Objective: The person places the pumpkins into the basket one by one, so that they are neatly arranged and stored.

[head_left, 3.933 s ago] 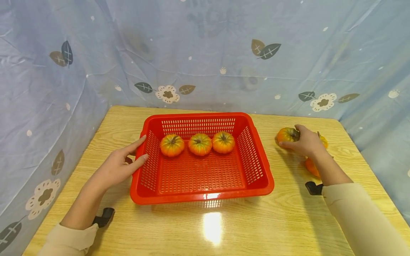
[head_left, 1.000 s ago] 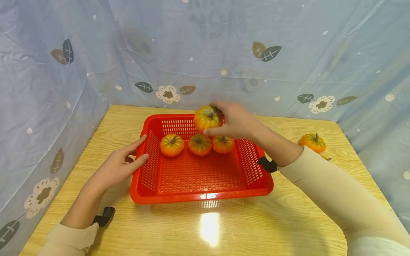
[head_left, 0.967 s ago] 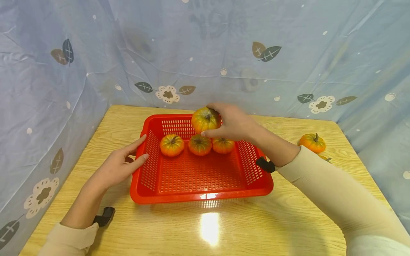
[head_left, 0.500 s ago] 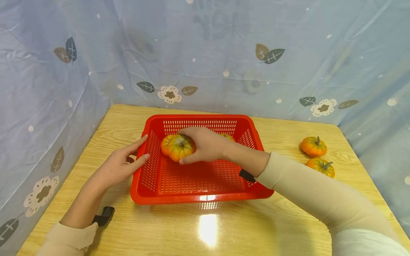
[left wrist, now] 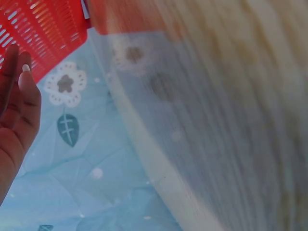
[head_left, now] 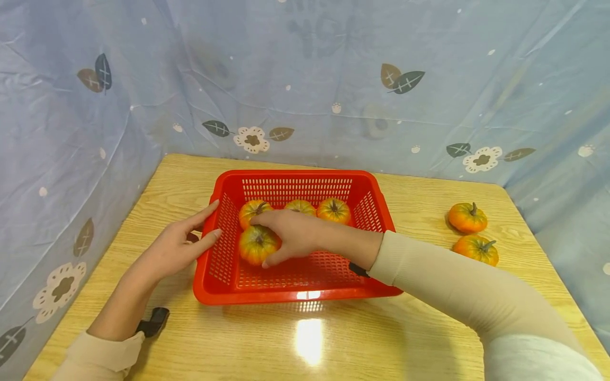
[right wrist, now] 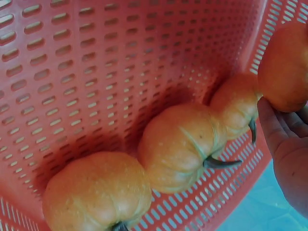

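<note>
A small orange-green pumpkin [head_left: 258, 246] sits in my right hand [head_left: 294, 233], fingers over its far side and thumb at its near side. It is inside the red plastic basket [head_left: 305, 292], in front of the leftmost pumpkin [head_left: 252, 210]. In the right wrist view the held pumpkin [right wrist: 285, 67] appears at the right edge, partly cut off. Behind my right hand are two more pumpkins, the partly covered middle one [head_left: 301, 205] and the right one [head_left: 334, 210]. My left hand [head_left: 176, 246] rests against the basket's left rim, fingers and thumb fairly straight.
Two pumpkins lie on the wooden table [head_left: 248, 344] right of the basket, one farther back [head_left: 467, 217] and one nearer [head_left: 476, 249], beside my right sleeve. A patterned blue cloth [head_left: 305, 79] hangs behind and at both sides of the table.
My right hand picked up a pumpkin from the table's right side, carried it left over the basket, then lowered it in and toward me. The left hand stayed at the rim.
</note>
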{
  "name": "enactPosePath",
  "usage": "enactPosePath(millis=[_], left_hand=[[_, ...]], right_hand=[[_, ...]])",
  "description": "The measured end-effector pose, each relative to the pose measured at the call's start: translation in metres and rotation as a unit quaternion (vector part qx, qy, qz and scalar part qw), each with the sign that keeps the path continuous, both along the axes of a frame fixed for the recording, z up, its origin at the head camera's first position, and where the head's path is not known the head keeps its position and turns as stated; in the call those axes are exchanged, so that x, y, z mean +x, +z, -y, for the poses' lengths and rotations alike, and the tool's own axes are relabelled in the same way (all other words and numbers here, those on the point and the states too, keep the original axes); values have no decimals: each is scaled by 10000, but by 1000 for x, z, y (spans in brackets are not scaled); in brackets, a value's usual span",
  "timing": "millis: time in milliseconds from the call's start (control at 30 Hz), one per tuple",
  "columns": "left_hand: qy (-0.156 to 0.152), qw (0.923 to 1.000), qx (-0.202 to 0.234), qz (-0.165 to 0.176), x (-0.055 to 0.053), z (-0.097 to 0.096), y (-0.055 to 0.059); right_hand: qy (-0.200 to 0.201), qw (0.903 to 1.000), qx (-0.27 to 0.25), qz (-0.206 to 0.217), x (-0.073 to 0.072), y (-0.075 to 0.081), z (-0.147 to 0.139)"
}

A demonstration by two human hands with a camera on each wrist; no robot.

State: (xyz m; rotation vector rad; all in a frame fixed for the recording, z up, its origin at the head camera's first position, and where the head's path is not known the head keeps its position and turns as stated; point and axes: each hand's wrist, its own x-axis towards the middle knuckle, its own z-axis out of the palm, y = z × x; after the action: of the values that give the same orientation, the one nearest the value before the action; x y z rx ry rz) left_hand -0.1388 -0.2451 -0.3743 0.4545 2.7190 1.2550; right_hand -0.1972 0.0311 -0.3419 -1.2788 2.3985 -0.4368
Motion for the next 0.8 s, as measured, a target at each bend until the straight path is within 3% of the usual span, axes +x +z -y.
enactPosePath(millis=[467,800], left_hand=[[-31,10000,41,-16,1,2,-2],[-40,9998,-89,-185,-1,1,-1]], right_hand=[[518,9984,225,23,2,-20,16],[532,9982,219,153,3,-27,19]])
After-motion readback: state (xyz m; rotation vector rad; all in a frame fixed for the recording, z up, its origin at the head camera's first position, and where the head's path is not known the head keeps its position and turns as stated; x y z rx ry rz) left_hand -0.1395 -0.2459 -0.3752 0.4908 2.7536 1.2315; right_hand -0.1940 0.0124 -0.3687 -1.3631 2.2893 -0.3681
